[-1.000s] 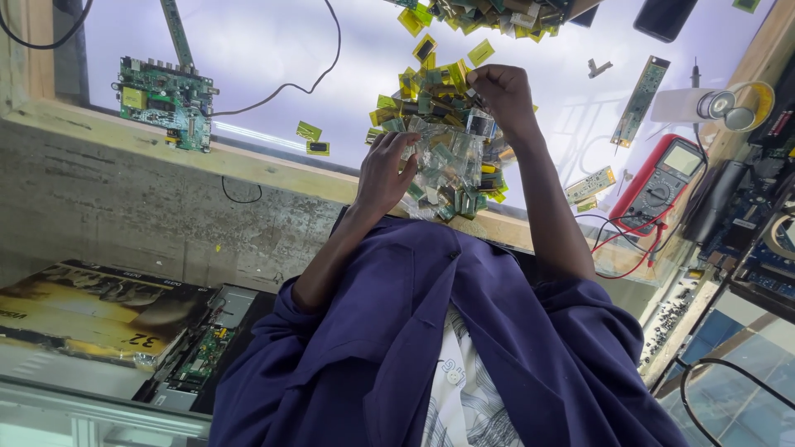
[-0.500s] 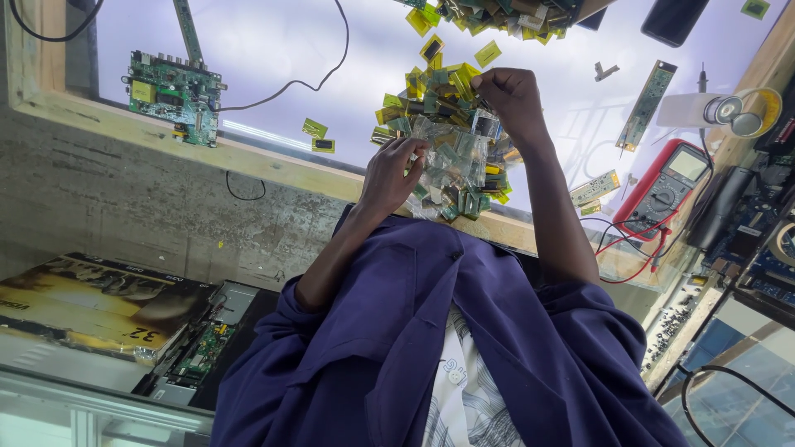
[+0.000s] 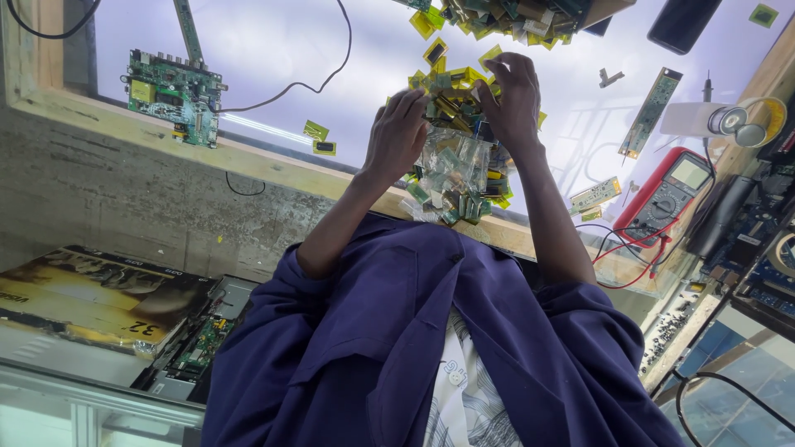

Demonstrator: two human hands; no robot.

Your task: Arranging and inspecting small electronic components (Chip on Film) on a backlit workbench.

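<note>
Hands deep in pile of small yellow-green parts (image 3: pixel 451 91); I see left hand (image 3: pixel 397 136) and right hand (image 3: pixel 512 103) curled narrow, pinching pieces; clear bag (image 3: pixel 451 165) part-filled, much pile unsorted.

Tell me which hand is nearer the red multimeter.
Right. The right hand is on the pile of small yellow parts, the red multimeter off to its outer side; the left hand lies beyond, across the pile.

One head camera looks down, close over the white worktable (image 3: pixel 273 50); the picture comes through upside down, the blue-sleeved body filling the bottom.
</note>
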